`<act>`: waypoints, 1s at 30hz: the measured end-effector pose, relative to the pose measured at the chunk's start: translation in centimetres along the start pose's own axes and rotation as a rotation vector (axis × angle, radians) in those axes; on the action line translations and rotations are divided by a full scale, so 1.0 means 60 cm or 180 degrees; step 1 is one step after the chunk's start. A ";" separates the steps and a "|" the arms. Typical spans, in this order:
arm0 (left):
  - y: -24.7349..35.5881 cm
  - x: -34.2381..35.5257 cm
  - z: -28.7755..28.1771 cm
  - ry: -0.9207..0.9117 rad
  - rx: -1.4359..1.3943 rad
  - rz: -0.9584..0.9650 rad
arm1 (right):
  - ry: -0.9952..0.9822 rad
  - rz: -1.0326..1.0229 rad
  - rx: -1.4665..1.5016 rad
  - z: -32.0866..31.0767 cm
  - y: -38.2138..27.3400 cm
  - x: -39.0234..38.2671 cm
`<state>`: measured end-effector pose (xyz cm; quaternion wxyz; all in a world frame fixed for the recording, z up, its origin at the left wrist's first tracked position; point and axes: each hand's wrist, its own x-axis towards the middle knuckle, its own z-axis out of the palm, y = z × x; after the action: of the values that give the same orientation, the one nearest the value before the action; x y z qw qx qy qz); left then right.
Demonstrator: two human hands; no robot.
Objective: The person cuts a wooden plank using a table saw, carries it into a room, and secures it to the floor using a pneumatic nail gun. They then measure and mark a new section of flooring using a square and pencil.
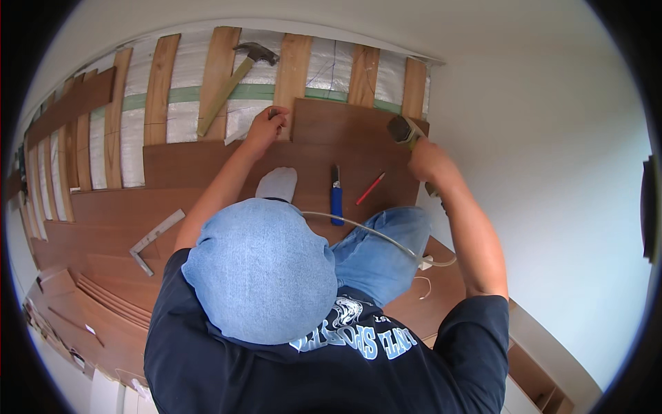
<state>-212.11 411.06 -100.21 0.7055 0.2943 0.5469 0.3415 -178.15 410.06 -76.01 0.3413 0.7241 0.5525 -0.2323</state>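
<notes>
My right hand [429,162] is wrapped round a dark and olive-green nail gun [401,130], whose head rests at the right end of a short brown floorboard [345,119]. Part of the tool is hidden behind the hand. At the board's left end, my left hand [265,127] is closed, with a small dark thing at its fingertips that is too small to name. A clear hose [372,229] curves across my bent leg. On the laid floorboards in front of me lie a blue-handled utility knife [336,196] and a red pencil [370,189].
A claw hammer [231,90] lies across the wooden battens [293,62], which have silvery sheeting between them. To my left are a metal square [153,238] and stacked floorboards [110,300]. A loose board [72,107] crosses battens far left. A white wall [545,159] borders the right side.
</notes>
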 end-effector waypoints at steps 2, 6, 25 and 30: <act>-0.004 0.010 -0.016 -0.0012 -0.0070 0.0084 | 0.0516 0.0179 0.0123 0.039 0.012 0.015; -0.007 0.023 -0.021 -0.0090 -0.0320 0.0010 | 0.0379 0.0314 0.0338 0.037 0.027 0.004; 0.061 -0.088 0.085 -0.0559 -0.0004 0.0567 | 0.0032 -0.1458 0.3209 0.046 -0.065 -0.269; 0.185 -0.193 0.004 -0.0184 -0.0173 0.1063 | 0.0405 -0.2273 0.4861 -0.027 -0.091 -0.293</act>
<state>-215.58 408.29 -84.79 0.6620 0.3716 0.4604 0.4601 -188.41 400.87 -63.71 -0.3673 0.5496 0.4576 -0.5946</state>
